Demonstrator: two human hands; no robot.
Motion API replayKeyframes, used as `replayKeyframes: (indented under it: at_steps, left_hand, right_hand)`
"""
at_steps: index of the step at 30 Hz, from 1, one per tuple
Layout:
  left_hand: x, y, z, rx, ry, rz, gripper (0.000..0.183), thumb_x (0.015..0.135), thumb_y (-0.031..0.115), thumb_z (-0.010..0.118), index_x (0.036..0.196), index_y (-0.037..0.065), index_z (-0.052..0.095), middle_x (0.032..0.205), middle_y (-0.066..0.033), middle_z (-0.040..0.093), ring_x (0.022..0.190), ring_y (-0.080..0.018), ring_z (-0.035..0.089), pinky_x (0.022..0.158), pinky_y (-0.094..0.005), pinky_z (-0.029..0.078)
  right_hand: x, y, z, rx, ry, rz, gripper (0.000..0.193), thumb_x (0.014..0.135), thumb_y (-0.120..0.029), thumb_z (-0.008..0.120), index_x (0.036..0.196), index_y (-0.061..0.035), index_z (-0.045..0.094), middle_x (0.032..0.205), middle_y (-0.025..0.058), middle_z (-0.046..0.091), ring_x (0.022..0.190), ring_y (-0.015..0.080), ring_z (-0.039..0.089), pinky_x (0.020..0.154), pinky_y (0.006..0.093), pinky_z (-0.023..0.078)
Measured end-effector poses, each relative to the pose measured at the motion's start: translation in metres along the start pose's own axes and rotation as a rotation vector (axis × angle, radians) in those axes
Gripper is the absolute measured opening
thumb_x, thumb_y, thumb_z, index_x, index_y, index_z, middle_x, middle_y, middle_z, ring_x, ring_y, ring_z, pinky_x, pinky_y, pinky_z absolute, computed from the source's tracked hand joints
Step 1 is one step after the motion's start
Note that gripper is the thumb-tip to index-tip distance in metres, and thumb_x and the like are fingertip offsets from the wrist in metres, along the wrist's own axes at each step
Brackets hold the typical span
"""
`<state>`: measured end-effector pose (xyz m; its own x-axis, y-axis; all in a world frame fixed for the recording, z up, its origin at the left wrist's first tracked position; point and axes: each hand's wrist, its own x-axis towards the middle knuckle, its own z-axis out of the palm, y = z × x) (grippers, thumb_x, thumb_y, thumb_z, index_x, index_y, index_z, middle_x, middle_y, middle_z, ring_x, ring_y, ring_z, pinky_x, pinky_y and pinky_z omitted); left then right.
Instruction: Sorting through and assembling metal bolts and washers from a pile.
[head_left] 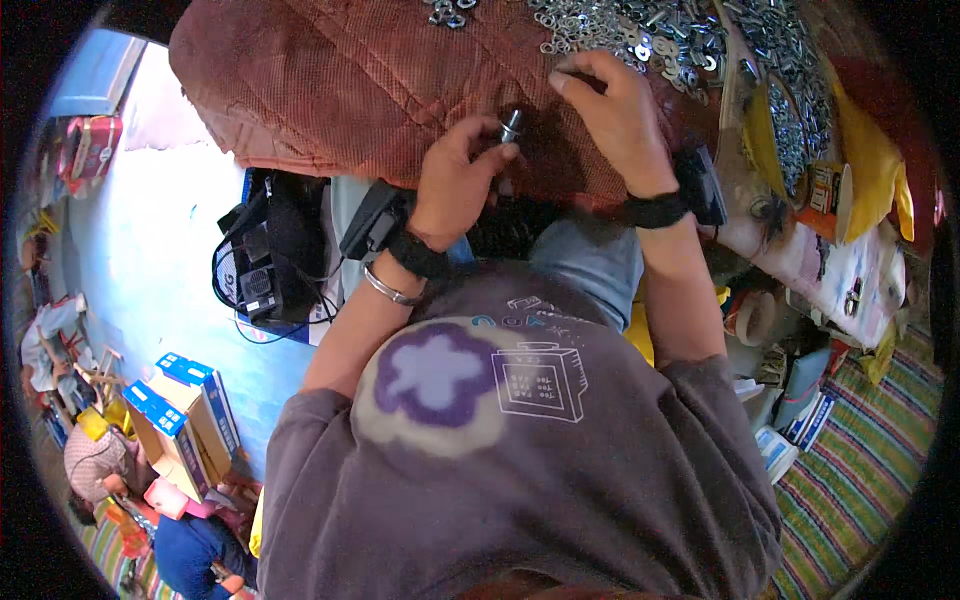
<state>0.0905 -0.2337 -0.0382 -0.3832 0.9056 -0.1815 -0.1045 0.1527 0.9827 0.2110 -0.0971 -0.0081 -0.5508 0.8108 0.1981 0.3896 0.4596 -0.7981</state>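
Between the thumb and fingers of my left hand (458, 182) is a small metal bolt (511, 127), held upright with what looks like a washer around it. My right hand (622, 125) is raised over the brown quilted cloth (340, 90), its thumb and forefinger tips close together. Whether a small piece is between them I cannot make out. Just beyond those fingertips lie loose ring washers (572, 22), with flat washers (655, 48) to their right. Farther right is a heap of bolts (785, 45).
A few nuts (449, 12) lie at the cloth's far edge. To the left are a black bag (270, 255) with cables and an open blue-and-white carton (185, 420). Other people (195, 555) sit at the lower left. A striped mat (860, 450) covers the floor at right.
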Motion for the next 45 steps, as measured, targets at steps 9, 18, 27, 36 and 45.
replayKeyframes:
  at_steps: [9, 18, 27, 36, 45]
  left_hand:
    - [-0.001, 0.004, -0.005, 0.040, -0.031, 0.109, 0.013, 0.081, 0.006, 0.059, 0.093, 0.001, 0.056, 0.068, -0.0014, 0.057, 0.052, -0.0059, 0.050, 0.046, -0.0216, 0.040]
    - [0.003, 0.000, -0.018, -0.040, -0.001, -0.009, 0.015, 0.080, 0.006, 0.061, 0.093, 0.000, 0.057, 0.070, -0.0023, 0.057, 0.055, -0.0077, 0.052, 0.049, -0.0226, 0.042]
    - [0.010, -0.015, -0.033, 0.153, 0.096, 0.121, 0.024, 0.075, 0.013, 0.066, 0.092, -0.001, 0.059, 0.076, -0.0141, 0.062, 0.068, -0.0193, 0.058, 0.066, -0.0298, 0.046]
    - [0.006, -0.007, -0.036, 0.143, 0.073, 0.095, 0.018, 0.077, 0.009, 0.064, 0.091, -0.001, 0.060, 0.075, -0.0093, 0.063, 0.069, -0.0134, 0.058, 0.064, -0.0275, 0.045]
    - [0.001, -0.003, -0.025, 0.278, 0.030, 0.223, 0.018, 0.075, 0.008, 0.065, 0.089, 0.000, 0.059, 0.073, -0.0124, 0.061, 0.065, -0.0174, 0.058, 0.061, -0.0278, 0.045]
  right_hand:
    - [-0.022, -0.022, 0.010, 0.127, -0.344, 0.054, 0.017, 0.074, -0.015, 0.062, 0.080, 0.0003, 0.061, 0.074, 0.0132, 0.063, 0.070, 0.0204, 0.061, 0.067, 0.0318, 0.046]
    - [0.014, -0.031, 0.030, -0.073, -0.171, -0.004, 0.017, 0.084, -0.015, 0.055, 0.092, -0.0002, 0.059, 0.077, 0.0072, 0.060, 0.068, 0.0159, 0.057, 0.063, 0.0270, 0.044]
    - [0.061, -0.039, 0.071, -0.579, -0.046, -0.148, 0.030, 0.077, -0.026, 0.062, 0.098, -0.0044, 0.058, 0.088, 0.0175, 0.061, 0.082, 0.0361, 0.058, 0.071, 0.0409, 0.046]
    - [0.039, -0.022, 0.032, -0.166, -0.178, -0.097, 0.019, 0.080, -0.015, 0.061, 0.091, 0.0000, 0.058, 0.078, 0.0061, 0.061, 0.070, 0.0127, 0.055, 0.065, 0.0262, 0.045]
    - [-0.014, -0.031, 0.017, 0.179, -0.370, 0.068, 0.015, 0.076, -0.013, 0.062, 0.084, 0.0000, 0.060, 0.078, 0.0115, 0.063, 0.073, 0.0196, 0.061, 0.068, 0.0304, 0.046]
